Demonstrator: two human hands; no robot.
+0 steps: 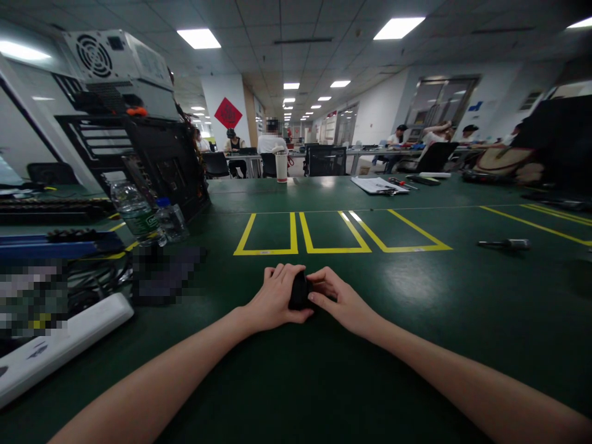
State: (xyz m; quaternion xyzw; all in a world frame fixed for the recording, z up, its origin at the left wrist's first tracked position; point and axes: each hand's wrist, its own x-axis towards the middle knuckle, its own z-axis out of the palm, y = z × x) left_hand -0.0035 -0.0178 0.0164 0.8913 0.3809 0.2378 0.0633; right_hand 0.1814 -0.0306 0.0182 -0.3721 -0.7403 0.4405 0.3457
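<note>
The small, rounded black object (300,294) is at twelve o'clock, near the person. The left hand (272,299) is curved around it, thumb low; the right hand (337,300) is half open, fingertips at its right side, but I cannot tell if they grip. If the left fingers loosen while the right ones push, the smooth-looking object could slip or turn onto the green tabletop (296,382). At ten o'clock, the clear plastic bottle (127,200) has a green label, its white letters unclear. The red diamond-shaped sign (228,116), near eleven, is also unreadable.
</note>
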